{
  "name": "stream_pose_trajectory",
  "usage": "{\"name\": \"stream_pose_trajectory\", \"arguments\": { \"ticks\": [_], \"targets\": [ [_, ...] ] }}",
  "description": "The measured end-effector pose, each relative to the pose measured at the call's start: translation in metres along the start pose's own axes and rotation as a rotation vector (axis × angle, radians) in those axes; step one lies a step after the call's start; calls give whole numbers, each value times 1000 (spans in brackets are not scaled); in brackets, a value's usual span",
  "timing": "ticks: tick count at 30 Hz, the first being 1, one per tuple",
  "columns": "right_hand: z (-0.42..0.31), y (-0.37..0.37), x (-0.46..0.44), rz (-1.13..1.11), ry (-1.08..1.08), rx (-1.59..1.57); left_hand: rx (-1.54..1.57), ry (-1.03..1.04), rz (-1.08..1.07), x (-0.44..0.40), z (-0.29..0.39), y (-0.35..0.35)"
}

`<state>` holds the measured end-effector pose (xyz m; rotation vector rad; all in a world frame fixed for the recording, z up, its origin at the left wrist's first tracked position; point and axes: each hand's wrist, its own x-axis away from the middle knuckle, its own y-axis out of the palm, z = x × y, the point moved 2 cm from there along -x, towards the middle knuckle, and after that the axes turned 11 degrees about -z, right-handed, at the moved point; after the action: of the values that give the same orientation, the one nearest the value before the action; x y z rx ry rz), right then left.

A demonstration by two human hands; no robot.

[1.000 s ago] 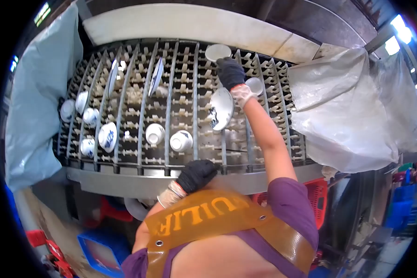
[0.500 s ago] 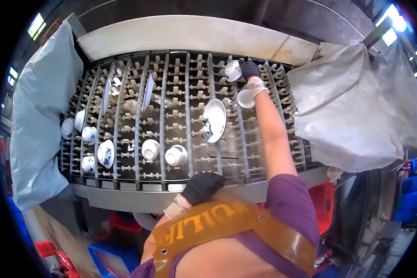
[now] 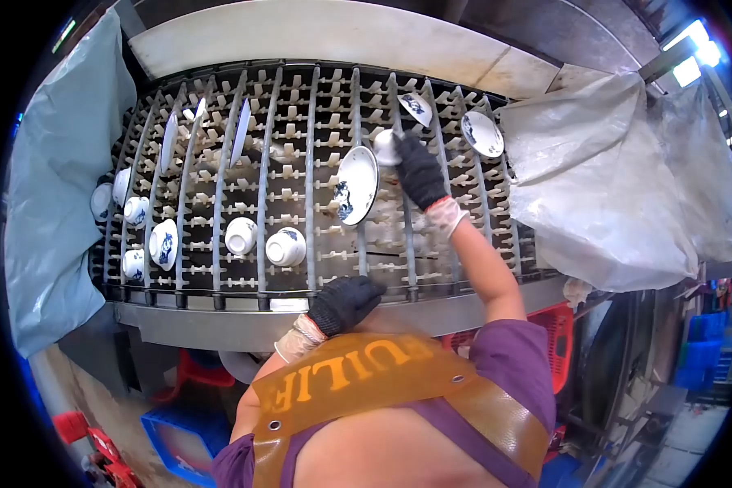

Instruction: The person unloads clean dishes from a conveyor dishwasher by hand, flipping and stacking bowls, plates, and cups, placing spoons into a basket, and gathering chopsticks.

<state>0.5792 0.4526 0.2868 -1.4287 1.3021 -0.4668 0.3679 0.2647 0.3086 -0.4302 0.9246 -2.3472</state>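
I see right hand [image 3: 421, 175] on white bowl [image 3: 385, 148], upper centre; can't tell if it's gripped. Left hand [image 3: 346, 305] at metal ledge [image 3: 203, 323], probably bracing, grip unclear. Pegs [image 3: 288, 195] likely prop patterned plate [image 3: 358, 187] tilted.

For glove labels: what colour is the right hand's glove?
Right hand's glove: black, reddish wrist hem; head view shows it.
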Motion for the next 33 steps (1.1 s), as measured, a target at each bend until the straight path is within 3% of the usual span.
{"name": "stream_pose_trajectory", "arguments": {
  "ticks": [1,3,7,11,13,15,19,21,22,23,25,26,27,29,30,33],
  "targets": [
    [-16,-4,8,-129,-48,173,13,-20,14,-1,0,1],
    [-23,-10,13,-158,-115,181,10,32,45,-3,1,1],
    [14,-22,-22,-84,86,44,-2,61,77,-11,-3,15],
    [79,9,-72,-27,294,241,-33,34,25,-16,2,17],
    [97,17,-89,-279,471,260,-44,76,88,-17,-5,27],
    [116,20,-113,-387,551,170,20,82,88,-19,-2,25],
    [106,-6,-147,-277,578,219,45,110,133,-23,2,26],
    [88,-8,-140,-25,341,293,81,112,126,-27,8,27],
    [73,-10,-128,91,114,510,45,98,102,-31,10,25],
    [62,-12,-126,-21,8,438,11,83,76,-34,12,25],
    [62,0,-98,-117,-398,439,15,84,79,-38,11,32],
    [74,9,-88,-33,-463,256,20,103,79,-40,12,31],
    [120,56,-89,-28,-268,12,21,122,82,-41,13,30],
    [124,2,-74,-242,-93,349,-9,136,148,-43,15,32],
    [137,-5,-63,-251,-97,349,-25,100,104,-45,18,31],
    [194,-36,-31,99,726,290,-77,59,21,-50,21,35]
  ]
}}
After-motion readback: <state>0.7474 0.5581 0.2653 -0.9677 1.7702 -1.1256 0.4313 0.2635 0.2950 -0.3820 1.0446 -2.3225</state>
